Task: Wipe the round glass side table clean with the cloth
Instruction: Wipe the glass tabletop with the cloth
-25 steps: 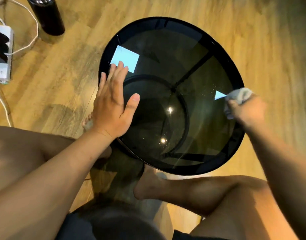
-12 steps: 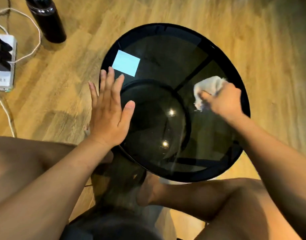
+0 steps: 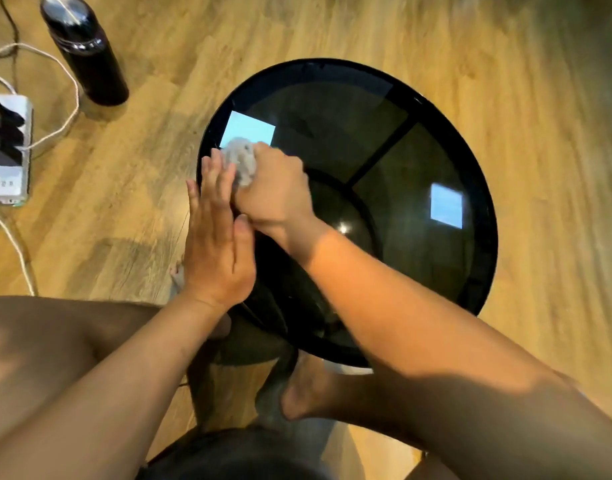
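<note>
The round glass side table [image 3: 419, 161] has dark tinted glass in a black rim and stands on the wooden floor in front of me. My right hand [image 3: 275, 188] grips a bunched pale grey cloth [image 3: 240, 159] and presses it on the glass near the table's left edge. My left hand [image 3: 216, 244] lies flat, fingers extended, on the left rim, right beside the right hand and touching the cloth. Two bright window reflections show on the glass.
A black bottle [image 3: 86, 51] stands on the floor at the upper left. A white power strip [image 3: 8, 157] with plugs and cables lies at the far left. My bare legs and a foot [image 3: 308, 393] sit under and beside the table.
My right hand has swept the cloth from the table's right edge across the glass to the left edge, meeting the left hand. The left hand has stayed on the rim.
</note>
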A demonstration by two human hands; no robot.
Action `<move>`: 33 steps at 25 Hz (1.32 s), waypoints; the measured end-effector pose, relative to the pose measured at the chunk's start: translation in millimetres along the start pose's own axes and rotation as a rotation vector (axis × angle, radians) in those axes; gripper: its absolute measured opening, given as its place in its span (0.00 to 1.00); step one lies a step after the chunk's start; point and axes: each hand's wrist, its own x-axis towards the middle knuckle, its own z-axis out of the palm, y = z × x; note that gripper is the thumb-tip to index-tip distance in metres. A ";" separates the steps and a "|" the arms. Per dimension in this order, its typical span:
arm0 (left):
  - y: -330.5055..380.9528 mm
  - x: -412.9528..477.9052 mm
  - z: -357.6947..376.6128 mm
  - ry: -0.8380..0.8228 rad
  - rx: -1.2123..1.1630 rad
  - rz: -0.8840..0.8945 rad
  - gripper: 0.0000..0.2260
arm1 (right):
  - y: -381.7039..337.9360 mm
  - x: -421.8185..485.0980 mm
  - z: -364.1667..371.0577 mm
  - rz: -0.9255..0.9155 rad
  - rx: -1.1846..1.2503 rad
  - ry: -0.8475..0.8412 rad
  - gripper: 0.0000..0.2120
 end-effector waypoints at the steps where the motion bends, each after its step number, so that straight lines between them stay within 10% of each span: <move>1: 0.1 1.3 -1.9 0.038 -0.042 0.001 0.25 | -15.5 3.1 8.4 -0.081 0.082 -0.060 0.11; 4: 1.1 16.9 -1.4 -0.036 0.006 0.057 0.24 | 30.4 20.4 -12.0 -0.054 0.023 -0.040 0.17; 10: 1.6 24.5 5.4 -0.131 0.103 0.018 0.29 | 240.6 3.4 -150.9 0.552 -0.339 0.144 0.17; 16: 2.7 25.1 5.2 -0.087 0.043 0.006 0.30 | 120.9 34.7 -75.7 0.376 -0.255 0.234 0.19; 21: 0.7 22.0 2.7 0.029 -0.077 -0.030 0.27 | -22.4 34.9 6.3 -0.118 0.119 -0.100 0.09; 28: -2.1 19.5 5.9 -0.057 0.008 -0.066 0.26 | 203.7 44.7 -138.3 0.437 -0.292 0.161 0.22; 33: -0.3 20.7 5.5 -0.048 0.003 -0.072 0.27 | 180.0 63.7 -126.3 0.468 -0.326 0.199 0.18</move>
